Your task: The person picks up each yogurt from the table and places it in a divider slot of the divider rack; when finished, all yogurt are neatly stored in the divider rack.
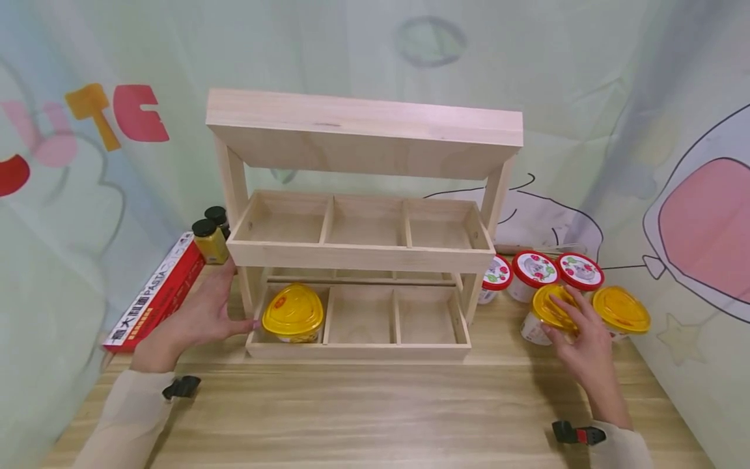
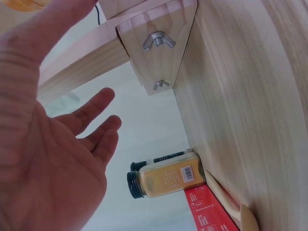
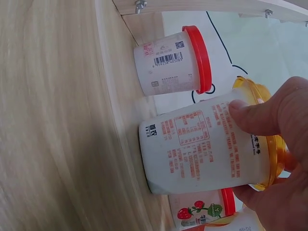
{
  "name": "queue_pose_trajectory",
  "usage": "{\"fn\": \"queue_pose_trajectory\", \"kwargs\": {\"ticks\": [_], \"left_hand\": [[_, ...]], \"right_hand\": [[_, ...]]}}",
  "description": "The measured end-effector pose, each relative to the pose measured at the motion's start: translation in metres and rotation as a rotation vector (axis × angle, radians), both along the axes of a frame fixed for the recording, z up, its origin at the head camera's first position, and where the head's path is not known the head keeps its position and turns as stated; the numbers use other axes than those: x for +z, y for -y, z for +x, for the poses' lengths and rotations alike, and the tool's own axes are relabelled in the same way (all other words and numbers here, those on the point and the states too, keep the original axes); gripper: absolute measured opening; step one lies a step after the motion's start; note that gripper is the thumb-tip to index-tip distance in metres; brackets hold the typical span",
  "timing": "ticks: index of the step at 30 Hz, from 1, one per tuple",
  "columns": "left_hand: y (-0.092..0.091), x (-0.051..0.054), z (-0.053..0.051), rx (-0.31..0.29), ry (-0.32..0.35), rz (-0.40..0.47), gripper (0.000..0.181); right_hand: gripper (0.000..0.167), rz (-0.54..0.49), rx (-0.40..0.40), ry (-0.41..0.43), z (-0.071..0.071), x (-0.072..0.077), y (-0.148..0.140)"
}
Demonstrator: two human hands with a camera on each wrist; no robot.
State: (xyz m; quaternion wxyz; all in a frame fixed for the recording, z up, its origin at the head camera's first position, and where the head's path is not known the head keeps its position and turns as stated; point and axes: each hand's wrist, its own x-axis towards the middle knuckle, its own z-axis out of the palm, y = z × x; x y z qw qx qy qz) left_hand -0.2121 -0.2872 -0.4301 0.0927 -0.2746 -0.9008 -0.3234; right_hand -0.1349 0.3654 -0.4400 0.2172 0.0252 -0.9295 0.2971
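My right hand [image 1: 586,345] grips a white tub with a yellow lid [image 3: 197,144], thumb on its side and fingers around the lid. The tub's base is at or close to the table; I cannot tell if it touches. A two-tier wooden rack [image 1: 359,352] stands in the middle. Another yellow-lidded tub [image 1: 293,312] sits in the left compartment of its lower tray. At the rack's left end is my left hand [image 1: 202,312], fingers spread, thumb at the lower tray's corner and holding nothing.
To the right are several red-lidded tubs [image 1: 534,270] and one more yellow-lidded tub [image 1: 621,309]. A red pasta box [image 1: 155,293] and two black-capped jars [image 1: 211,242] stand left of the rack. In the left wrist view, a wooden utensil [image 2: 248,219] lies by the box.
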Motion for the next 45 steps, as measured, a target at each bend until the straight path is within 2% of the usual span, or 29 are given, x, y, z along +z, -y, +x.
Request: {"fn": "queue_pose_trajectory", "kwargs": {"ticks": [10, 15, 26, 33, 37, 45], "left_hand": [[0.002, -0.001, -0.002, 0.0, -0.025, -0.007, 0.151], [0.001, -0.002, -0.003, -0.011, -0.043, -0.002, 0.149], [-0.001, -0.002, 0.001, 0.013, 0.006, -0.006, 0.149], [0.001, -0.002, -0.002, 0.0, -0.028, 0.0, 0.15], [0.0, -0.001, -0.002, -0.006, -0.032, 0.003, 0.15], [-0.001, -0.001, 0.0, 0.027, -0.004, -0.016, 0.152]], "right_hand": [[0.051, 0.016, -0.061, -0.031, 0.0, 0.008, 0.01], [0.052, -0.018, -0.032, -0.07, 0.002, 0.014, 0.016], [0.055, -0.042, 0.028, -0.111, 0.01, 0.031, 0.034], [0.056, -0.082, 0.1, -0.144, 0.011, 0.037, 0.044], [0.057, -0.065, 0.125, -0.158, 0.014, 0.04, 0.052], [0.057, -0.064, 0.166, -0.12, 0.016, 0.044, 0.068]]}}
